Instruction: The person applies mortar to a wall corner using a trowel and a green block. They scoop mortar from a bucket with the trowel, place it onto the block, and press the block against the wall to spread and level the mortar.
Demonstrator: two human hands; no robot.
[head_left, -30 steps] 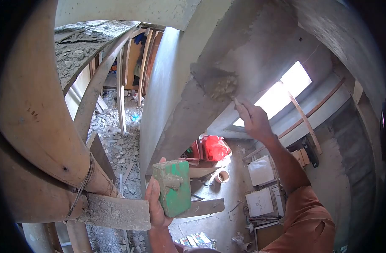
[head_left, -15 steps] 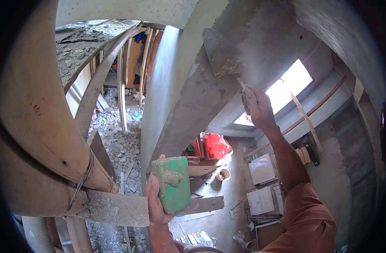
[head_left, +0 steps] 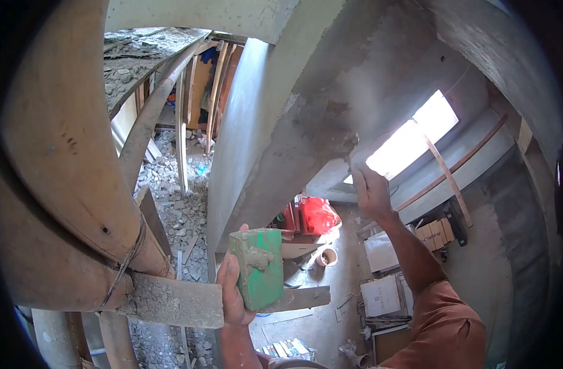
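My left hand (head_left: 231,292) grips a green rectangular block (head_left: 266,294) smeared with grey mortar, with a lump on its face. The block is upright, low in the view, beside a mortar-crusted plank (head_left: 177,301). My right hand (head_left: 374,192) is closed on the trowel's handle, just below the lower edge of a grey plastered beam (head_left: 287,147). The trowel's blade is hard to make out now, seemingly edge-on against the beam. Rough, darker patches of plaster show on the beam above my right hand.
Thick bamboo poles (head_left: 66,135) fill the left side. Rubble (head_left: 177,224) lies on the ground below. Farther down are a red plastic bag (head_left: 319,215), a bucket (head_left: 326,257) and white boxes (head_left: 380,296). A bright window opening (head_left: 417,132) is at the right.
My right hand has moved down with the trowel, whose broad blade earlier showed flat against the beam. The view has shifted slightly, and the green block now appears a little farther right.
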